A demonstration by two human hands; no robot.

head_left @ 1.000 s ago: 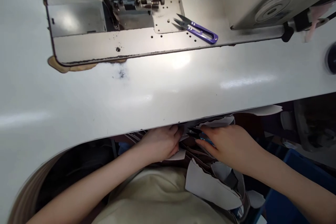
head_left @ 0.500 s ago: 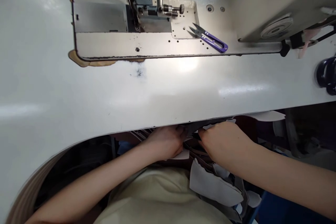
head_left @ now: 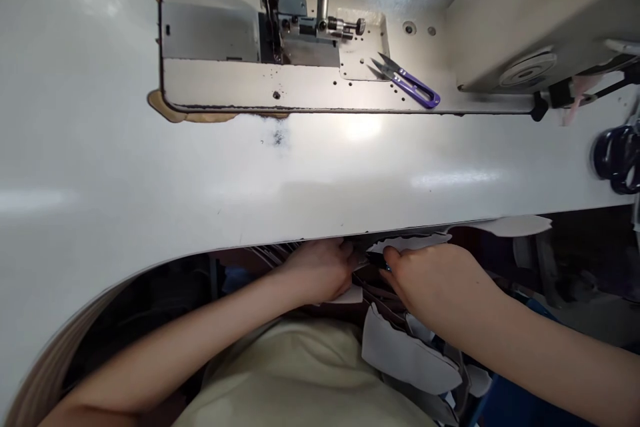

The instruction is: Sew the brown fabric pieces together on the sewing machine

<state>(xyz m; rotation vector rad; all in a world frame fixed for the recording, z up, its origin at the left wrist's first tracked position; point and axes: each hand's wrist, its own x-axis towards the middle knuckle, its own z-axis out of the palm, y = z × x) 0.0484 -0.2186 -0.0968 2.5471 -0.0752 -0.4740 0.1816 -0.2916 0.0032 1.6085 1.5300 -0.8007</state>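
Just below the table's front edge, my left hand (head_left: 323, 270) is closed with its fingers pinching grey-white fabric (head_left: 361, 259). My right hand (head_left: 435, 273) is closed too, a short way to the right, round a small dark-bladed tool (head_left: 376, 259) that looks like thread snips. The tool's tip points left toward the pinched fabric, and most of its body is hidden in my fist. Behind my right hand, a pale cut piece with a dark edge (head_left: 413, 241) lies along the table edge. More cut fabric pieces (head_left: 407, 352) hang below, between my forearms.
A sewing machine (head_left: 505, 33) is set into the white table (head_left: 250, 180). Purple thread snips (head_left: 410, 83) lie on its bed, near the presser foot assembly. Dark-handled scissors (head_left: 617, 153) rest at the right. Another pale fabric piece (head_left: 520, 225) sticks out under the table edge.
The view has shifted slightly, so the machine appears a little farther right and lower. My right hand has drawn slightly right from my left, showing more of the dark tool and pale fabric.
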